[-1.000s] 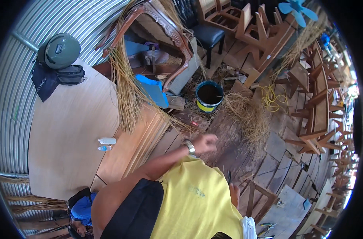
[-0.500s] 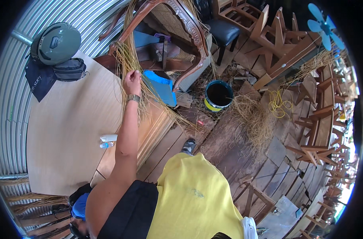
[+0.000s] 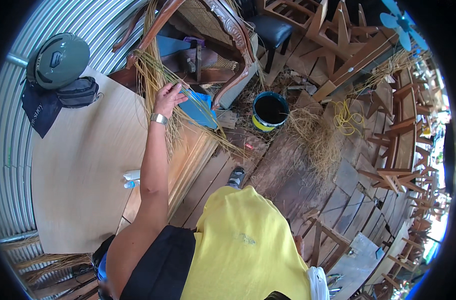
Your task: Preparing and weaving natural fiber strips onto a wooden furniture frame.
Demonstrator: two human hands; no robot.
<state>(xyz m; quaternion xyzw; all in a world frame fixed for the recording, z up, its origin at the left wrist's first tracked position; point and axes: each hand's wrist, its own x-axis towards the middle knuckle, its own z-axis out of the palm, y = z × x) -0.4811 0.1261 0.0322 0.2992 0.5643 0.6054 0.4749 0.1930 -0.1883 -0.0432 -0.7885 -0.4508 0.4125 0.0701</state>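
My left hand [image 3: 167, 101], with a metal watch on the wrist, pinches several long rattan strands [image 3: 194, 95] between thumb and fingers; the other fingers are partly stretched. The strands belong to a greenish-tan bundle [image 3: 150, 75] draped over the rail of a carved wooden chair frame [image 3: 240, 37] with woven cane panels. Its loose ends trail over a wooden board edge toward the floor. A small part of my right hand [image 3: 299, 245] shows low beside the yellow shirt; its fingers are hidden.
A dark bucket [image 3: 270, 111] with a yellow band stands on the plank floor beside loose fibre scraps [image 3: 320, 145]. On the pale tabletop [image 3: 88, 165] lie small bottles [image 3: 132, 179], a helmet [image 3: 63, 60] and a pouch [image 3: 79, 92]. Wooden chair frames [image 3: 403, 120] crowd the right.
My left hand has loosened from a fist to a pinch with fingers more extended, drawing some strands out to the right. A bit of my right hand has come into view.
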